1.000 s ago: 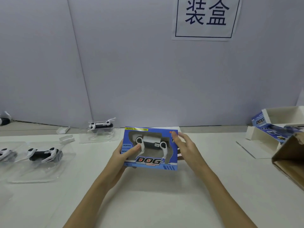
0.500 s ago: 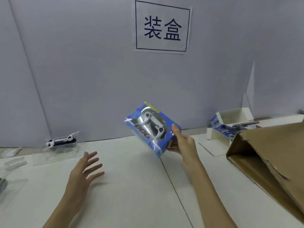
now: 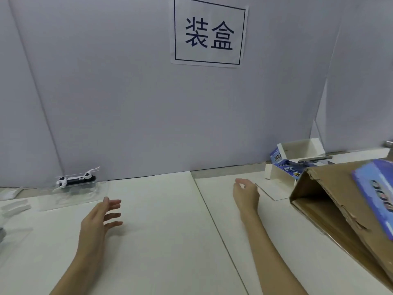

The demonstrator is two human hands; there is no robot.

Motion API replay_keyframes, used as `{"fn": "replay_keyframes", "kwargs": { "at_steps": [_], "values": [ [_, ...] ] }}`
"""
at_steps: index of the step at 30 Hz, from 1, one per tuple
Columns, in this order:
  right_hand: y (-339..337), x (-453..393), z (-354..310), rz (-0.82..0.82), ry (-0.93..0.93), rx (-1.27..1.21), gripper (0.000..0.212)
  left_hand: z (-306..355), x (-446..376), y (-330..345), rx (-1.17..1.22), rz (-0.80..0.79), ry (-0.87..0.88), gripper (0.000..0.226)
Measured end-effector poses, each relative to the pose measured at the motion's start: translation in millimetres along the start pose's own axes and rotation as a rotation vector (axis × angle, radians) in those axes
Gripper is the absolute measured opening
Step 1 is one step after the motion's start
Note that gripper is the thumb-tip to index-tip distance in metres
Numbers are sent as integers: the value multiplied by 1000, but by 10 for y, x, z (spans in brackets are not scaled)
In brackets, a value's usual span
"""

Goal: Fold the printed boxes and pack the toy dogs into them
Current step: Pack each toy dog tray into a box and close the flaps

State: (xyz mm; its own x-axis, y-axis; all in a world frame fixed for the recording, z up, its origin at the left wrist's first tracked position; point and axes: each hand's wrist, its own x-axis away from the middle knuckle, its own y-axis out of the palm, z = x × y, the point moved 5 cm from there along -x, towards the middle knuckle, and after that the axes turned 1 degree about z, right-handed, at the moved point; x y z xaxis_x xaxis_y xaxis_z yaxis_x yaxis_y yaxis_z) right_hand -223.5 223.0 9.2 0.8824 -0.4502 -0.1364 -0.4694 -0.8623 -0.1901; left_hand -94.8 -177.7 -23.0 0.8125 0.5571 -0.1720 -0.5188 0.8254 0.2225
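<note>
The packed blue printed box is blurred at the far right, in the air over the brown carton, with no hand on it. My right hand hovers empty over the white table, fingers loosely curled, well left of the carton. My left hand hovers lower left with fingers spread, holding nothing. A black and white toy dog sits in a clear plastic tray at the back left. Unfolded printed boxes lie at the back right.
A paper sign hangs on the grey partition behind the table. More clear trays reach in from the left edge. A seam runs between two white table tops. The carton lies on its side, mouth facing me.
My right hand has let go of the packed blue box, which now flies over the carton at the right. The view has swung right. My left hand stays open.
</note>
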Motion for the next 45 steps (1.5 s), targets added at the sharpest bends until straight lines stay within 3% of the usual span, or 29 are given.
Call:
{"fn": "replay_keyframes", "kwargs": {
  "at_steps": [4,8,13,18,22,26,29,32,39,45],
  "values": [
    [154,-171,160,-86,-36,655,36,-8,-19,-37,-2,19,-12,39],
    [-25,-452,351,23,-70,1045,37,-64,-34,-56,-3,26,-31,39],
    [-70,-642,406,71,-92,1044,32,-73,-71,-60,4,31,-38,39],
    [145,-493,237,50,-237,1026,23,-67,-71,-30,11,20,-43,39],
    [543,-109,-58,-25,-458,839,47,-55,-46,13,-28,-10,-38,36],
    [833,585,-497,-159,-892,491,79,-24,12,46,-63,-35,-18,27],
    [946,1068,-705,-243,-1091,352,84,21,50,72,-139,-86,16,17],
    [921,1354,-892,-219,-1189,195,75,66,99,119,-268,-156,96,26],
    [428,1399,-1268,-61,-1195,-206,30,175,208,301,-403,-218,218,63],
    [266,1302,-1391,-374,-735,-643,27,292,323,441,-358,-322,328,96]
  ]
}}
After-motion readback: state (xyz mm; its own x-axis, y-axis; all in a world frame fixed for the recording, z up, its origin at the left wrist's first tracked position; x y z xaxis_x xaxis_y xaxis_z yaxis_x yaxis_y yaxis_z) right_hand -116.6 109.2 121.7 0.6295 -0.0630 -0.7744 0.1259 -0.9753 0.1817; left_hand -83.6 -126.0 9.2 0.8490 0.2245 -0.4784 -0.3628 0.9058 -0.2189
